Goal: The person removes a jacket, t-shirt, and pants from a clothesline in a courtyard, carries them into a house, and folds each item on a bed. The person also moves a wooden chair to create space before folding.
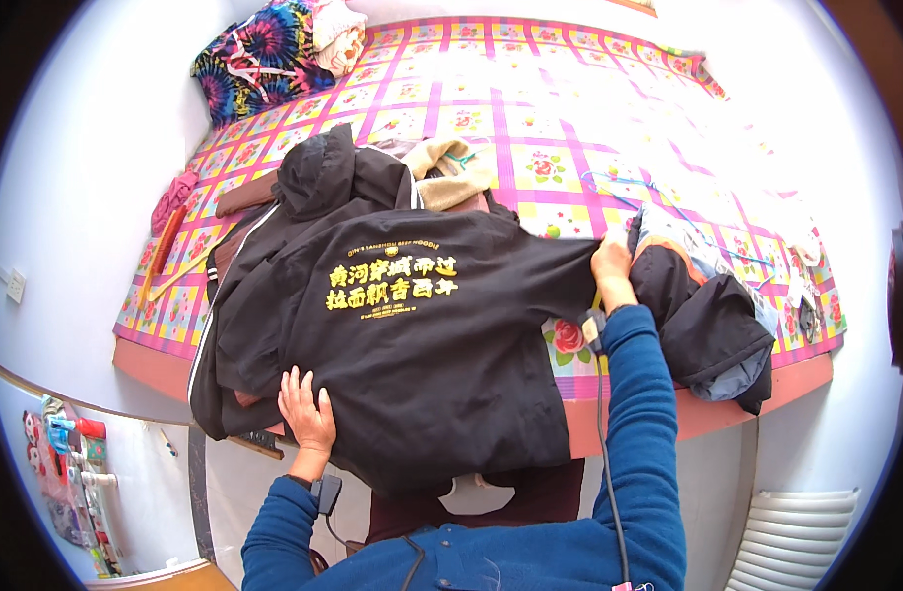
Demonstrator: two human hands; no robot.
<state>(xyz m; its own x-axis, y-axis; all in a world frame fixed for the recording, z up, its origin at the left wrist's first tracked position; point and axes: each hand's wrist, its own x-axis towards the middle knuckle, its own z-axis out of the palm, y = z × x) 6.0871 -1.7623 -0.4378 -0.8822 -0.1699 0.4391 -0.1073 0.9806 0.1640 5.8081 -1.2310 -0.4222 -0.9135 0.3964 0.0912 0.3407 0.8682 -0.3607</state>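
Observation:
A black short-sleeved T-shirt is spread in front of me, with yellow printed writing facing up. Its lower part hangs over the bed's near edge. My right hand grips the end of its right-hand sleeve and holds it out sideways. My left hand lies flat on the shirt's lower left side, fingers slightly apart. Beneath and to the left of the shirt is a black hooded jacket with white stripes. Close to my right hand, a folded black and grey-blue garment with an orange strip rests at the bed's edge.
A checked floral sheet covers the bed. Blue hangers lie behind the folded garment. At left are a red-bristled brush and a pink cloth. A tie-dye bundle sits in the far left corner. A cable runs along my right arm.

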